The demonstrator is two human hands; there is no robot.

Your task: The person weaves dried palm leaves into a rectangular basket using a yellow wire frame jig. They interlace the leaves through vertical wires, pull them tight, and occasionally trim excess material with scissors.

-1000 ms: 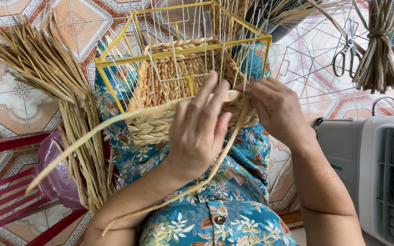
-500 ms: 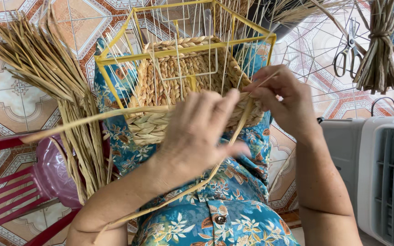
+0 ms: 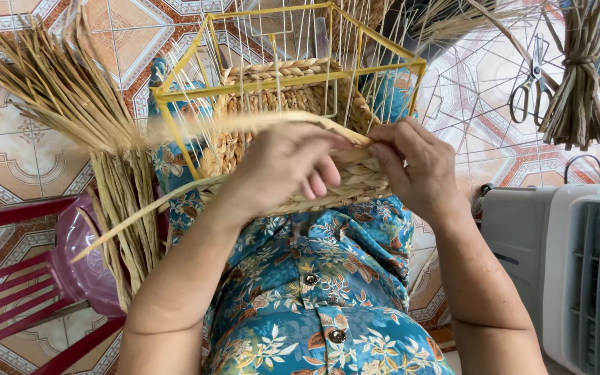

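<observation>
1. Head view: the left hand is curling around a long straw strand at the near edge of the woven basket.
2. The right hand is pinching the strand's end against the weave.
3. The yellow wire frame is resting on the person's lap, loose straw crowding its left edge, scissors lying well apart to its right.
</observation>
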